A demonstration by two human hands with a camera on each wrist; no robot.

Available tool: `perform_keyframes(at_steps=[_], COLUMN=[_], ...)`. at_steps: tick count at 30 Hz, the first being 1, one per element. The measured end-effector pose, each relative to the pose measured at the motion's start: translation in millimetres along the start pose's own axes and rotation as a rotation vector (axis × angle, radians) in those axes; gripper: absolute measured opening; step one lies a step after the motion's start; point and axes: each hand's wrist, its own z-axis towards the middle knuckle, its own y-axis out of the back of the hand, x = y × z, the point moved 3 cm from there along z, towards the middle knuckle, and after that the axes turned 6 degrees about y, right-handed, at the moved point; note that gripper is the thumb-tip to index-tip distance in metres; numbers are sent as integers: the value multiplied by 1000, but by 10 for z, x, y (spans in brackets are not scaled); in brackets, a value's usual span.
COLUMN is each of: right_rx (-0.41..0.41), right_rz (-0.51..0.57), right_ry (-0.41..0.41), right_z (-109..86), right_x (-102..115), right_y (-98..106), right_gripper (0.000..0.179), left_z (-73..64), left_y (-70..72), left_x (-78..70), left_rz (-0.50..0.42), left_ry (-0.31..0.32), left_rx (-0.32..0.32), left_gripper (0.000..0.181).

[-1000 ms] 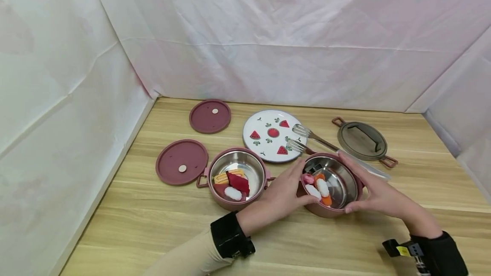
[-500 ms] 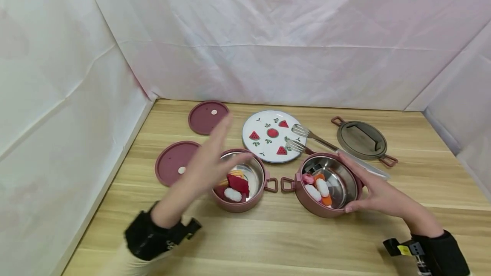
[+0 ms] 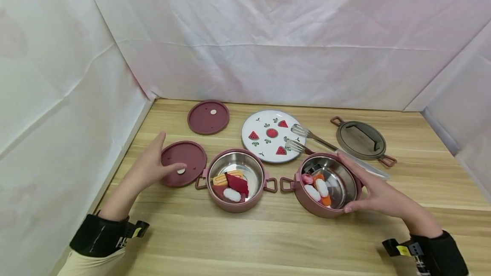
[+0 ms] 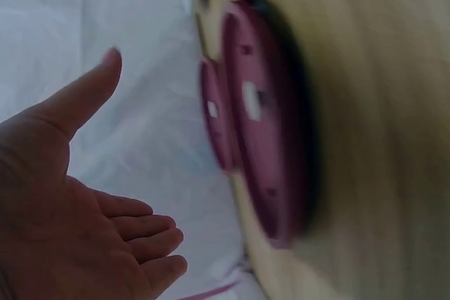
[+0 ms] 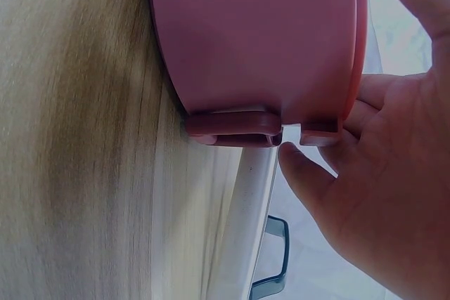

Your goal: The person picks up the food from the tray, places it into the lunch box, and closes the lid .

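My left hand (image 3: 143, 169) hovers at the left edge of the nearer maroon lid (image 3: 192, 154), fingers straight and thumb spread over it. In the left wrist view its palm is bare, apart from the lid. My right hand (image 3: 379, 193) spans the right side of a maroon pot (image 3: 315, 205), thumb at the near rim and fingers at the far rim. Inside that pot are white, orange and pink toy food pieces (image 3: 321, 187). A matching pot (image 3: 235, 207) stands left of it, with a red piece (image 3: 238, 183), a yellow one and a white one inside.
A second maroon lid (image 3: 203, 125) lies farther back. A watermelon-patterned plate (image 3: 262, 146) sits behind the pots, two forks (image 3: 301, 130) reaching over its right edge. A knife blade (image 3: 370, 167) shows behind my right hand, near a dark lidded pan (image 3: 362, 142).
My left hand has left the right pot's left side and swung left over the other pot to the nearer lid. The right hand has stayed at the right pot.
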Motion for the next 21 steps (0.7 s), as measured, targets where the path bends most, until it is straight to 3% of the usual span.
perform_keyframes(at_steps=[4,8,14,21], right_rx=[2,-6,-13,-9], right_rz=[12,15,17,26], right_ry=[4,3,7,16], right_z=[6,13,18,12], right_x=[6,2,-3,-3], right_y=[0,-2,-8,-5], right_gripper=[119,119,119,118], left_z=[45,57,58,74], left_y=[-159,-254,-322,-393], left_x=[216,311,360,388], left_rz=[40,64,104,107], left_ry=[14,0,-14,41], left_rx=[42,47,37,106], left_gripper=[127,135,135,142])
